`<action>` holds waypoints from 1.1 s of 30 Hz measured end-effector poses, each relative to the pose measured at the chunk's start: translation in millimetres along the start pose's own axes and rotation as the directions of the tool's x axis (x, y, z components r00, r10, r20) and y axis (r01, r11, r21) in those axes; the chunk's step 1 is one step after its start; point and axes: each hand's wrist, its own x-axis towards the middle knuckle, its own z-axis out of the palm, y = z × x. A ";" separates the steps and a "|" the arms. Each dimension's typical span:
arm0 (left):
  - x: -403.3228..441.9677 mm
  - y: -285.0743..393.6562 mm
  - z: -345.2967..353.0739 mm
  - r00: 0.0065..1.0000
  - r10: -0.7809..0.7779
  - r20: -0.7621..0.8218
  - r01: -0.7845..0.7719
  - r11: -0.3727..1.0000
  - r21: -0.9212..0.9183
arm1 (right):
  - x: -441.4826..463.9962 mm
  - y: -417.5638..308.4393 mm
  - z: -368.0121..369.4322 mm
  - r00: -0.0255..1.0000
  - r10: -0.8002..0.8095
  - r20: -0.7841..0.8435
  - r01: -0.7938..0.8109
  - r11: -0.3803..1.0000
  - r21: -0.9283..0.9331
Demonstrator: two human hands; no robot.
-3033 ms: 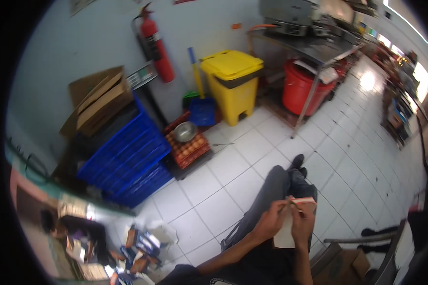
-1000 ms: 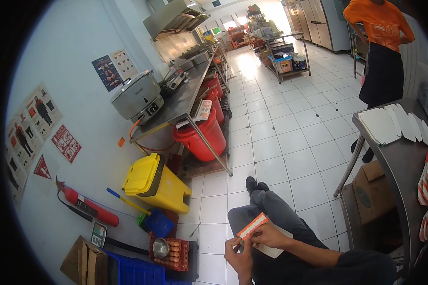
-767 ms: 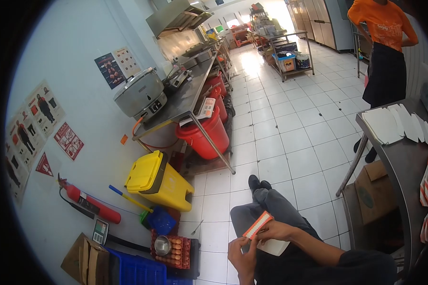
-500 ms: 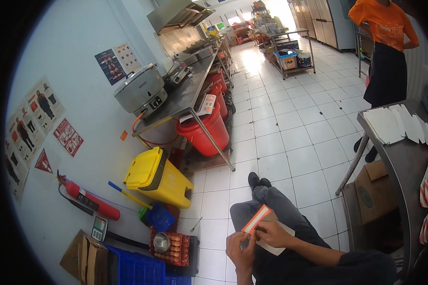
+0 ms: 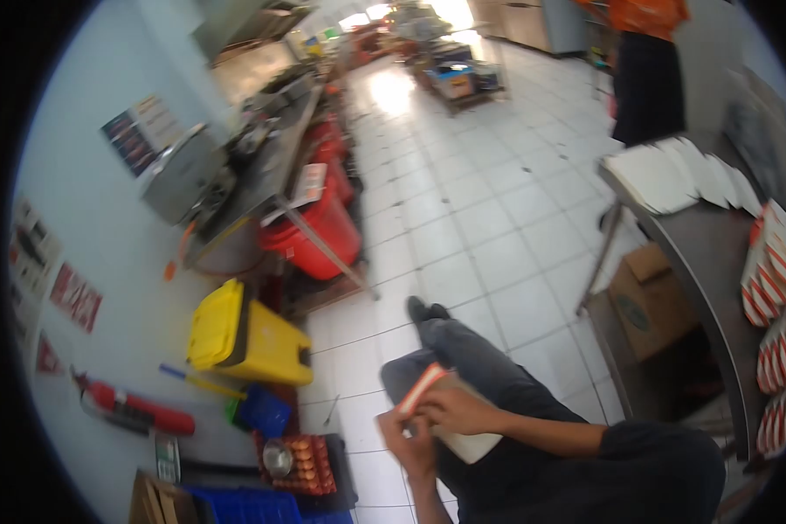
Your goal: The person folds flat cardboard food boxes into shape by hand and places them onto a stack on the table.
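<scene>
Over my lap, both hands are on a paper food carton [image 5: 472,446] with an orange-and-white edge [image 5: 425,385]. My left hand [image 5: 409,447] pinches the lower left end of that edge. My right hand [image 5: 457,410] lies over the carton's middle, its fingers bent onto the paper near the left fingertips. The right hand covers part of the carton, and blur hides the exact finger contact. Beneath are my dark trouser legs [image 5: 489,367].
On the metal table [image 5: 686,253] at right lie white paper blanks [image 5: 659,175] and striped cartons [image 5: 773,262]. A cardboard box [image 5: 651,301] sits below. Left are a yellow bin [image 5: 266,341], egg tray [image 5: 310,465] and fire extinguisher [image 5: 140,410]. A person in orange [image 5: 646,79] stands beyond.
The whole view has swung right and down, with blur. The carton's striped edge now looks narrower and its face is turned more away. Both hands still hold it.
</scene>
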 end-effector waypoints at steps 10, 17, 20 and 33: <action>2.3 -4.7 -6.3 0.981 -0.117 -0.157 0.098 0.988 -0.121 | -11.0 8.5 6.3 0.951 0.289 -0.113 -0.246 0.925 0.291; 2.7 9.7 -7.5 0.956 -0.294 -0.014 0.274 0.907 -0.320 | -13.0 -15.1 -14.1 0.947 0.307 0.092 -0.318 0.936 0.150; 0.7 -1.3 -14.0 0.991 -0.126 0.035 0.104 0.921 0.377 | -18.4 -13.2 -8.1 0.953 0.286 0.106 -0.294 0.953 0.076; -40.2 -77.9 -35.2 0.815 -0.273 0.512 0.156 0.953 0.260 | -9.7 1.7 -15.8 0.915 0.367 -0.166 -0.301 0.897 0.325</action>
